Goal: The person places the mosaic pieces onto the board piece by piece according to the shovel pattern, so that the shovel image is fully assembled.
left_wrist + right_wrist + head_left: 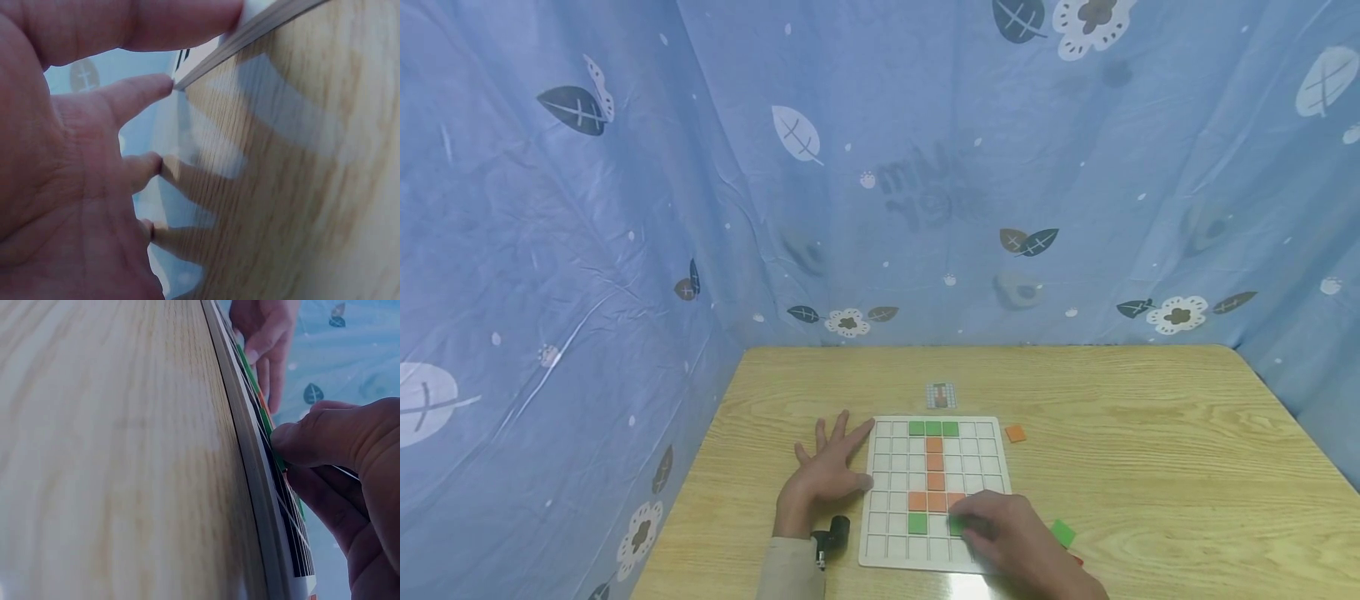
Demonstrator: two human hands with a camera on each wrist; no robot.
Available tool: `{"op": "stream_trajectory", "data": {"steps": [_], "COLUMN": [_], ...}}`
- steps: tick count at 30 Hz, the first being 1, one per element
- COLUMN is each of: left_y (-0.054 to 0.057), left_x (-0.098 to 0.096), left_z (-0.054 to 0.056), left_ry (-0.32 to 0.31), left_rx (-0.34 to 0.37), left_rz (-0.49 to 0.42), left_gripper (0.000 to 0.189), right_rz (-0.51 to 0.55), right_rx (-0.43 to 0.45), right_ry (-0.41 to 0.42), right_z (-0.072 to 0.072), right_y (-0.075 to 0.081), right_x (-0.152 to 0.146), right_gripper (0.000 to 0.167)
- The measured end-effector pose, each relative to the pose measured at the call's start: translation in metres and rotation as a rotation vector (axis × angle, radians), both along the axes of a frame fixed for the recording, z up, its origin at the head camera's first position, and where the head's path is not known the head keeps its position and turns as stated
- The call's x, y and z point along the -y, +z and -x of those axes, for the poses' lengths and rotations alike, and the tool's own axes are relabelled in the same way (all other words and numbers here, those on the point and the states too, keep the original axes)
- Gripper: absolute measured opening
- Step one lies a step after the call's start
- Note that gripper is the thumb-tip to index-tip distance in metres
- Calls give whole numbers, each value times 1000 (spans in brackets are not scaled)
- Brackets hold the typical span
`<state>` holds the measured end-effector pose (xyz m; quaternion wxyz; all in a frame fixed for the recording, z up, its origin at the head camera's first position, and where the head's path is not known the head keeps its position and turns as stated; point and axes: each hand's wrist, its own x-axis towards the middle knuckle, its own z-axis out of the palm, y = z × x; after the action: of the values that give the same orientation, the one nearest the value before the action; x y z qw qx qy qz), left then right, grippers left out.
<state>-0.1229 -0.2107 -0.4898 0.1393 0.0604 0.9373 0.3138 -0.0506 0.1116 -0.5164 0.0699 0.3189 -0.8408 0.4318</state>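
A white gridded board (887, 547) lies on the wooden table. Green square tiles (933, 428) fill part of its top row, with orange tiles (935, 462) in a column below and an orange row (917, 501) under that. A single green tile (917, 523) sits beneath the row's left end. My left hand (827, 475) has its fingers spread, thumb and index fingertip touching the board's left edge. Thumb and fingers of my right hand (1015, 537) pinch another green tile (955, 525) at the board's lower right; the hand partly hides it.
Beyond the board lies a small picture card (941, 395) with a grid pattern. A loose orange tile (1015, 433) is off the board's upper right corner. Near my right wrist are a loose green tile (1063, 533) and a red piece (1078, 560). Blue patterned curtain (925, 275) surrounds the table.
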Motion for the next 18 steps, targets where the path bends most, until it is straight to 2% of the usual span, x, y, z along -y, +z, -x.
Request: {"op": "stream_trajectory", "data": {"steps": [5, 13, 18], "left_y": [0, 0, 1], "left_x": [0, 1, 1], "left_z": [0, -1, -1], "left_ry": [0, 5, -5], "left_rx": [-2, -4, -14], "left_rz": [0, -8, -29], "left_gripper": [102, 101, 100], "right_rz": [-28, 4, 47], "right_rx": [-4, -5, -13], "right_ry": [-16, -12, 3], "right_z": [0, -3, 1], "right_y": [0, 0, 9], "right_x": [0, 2, -3], "right_gripper": [30, 37, 34]}}
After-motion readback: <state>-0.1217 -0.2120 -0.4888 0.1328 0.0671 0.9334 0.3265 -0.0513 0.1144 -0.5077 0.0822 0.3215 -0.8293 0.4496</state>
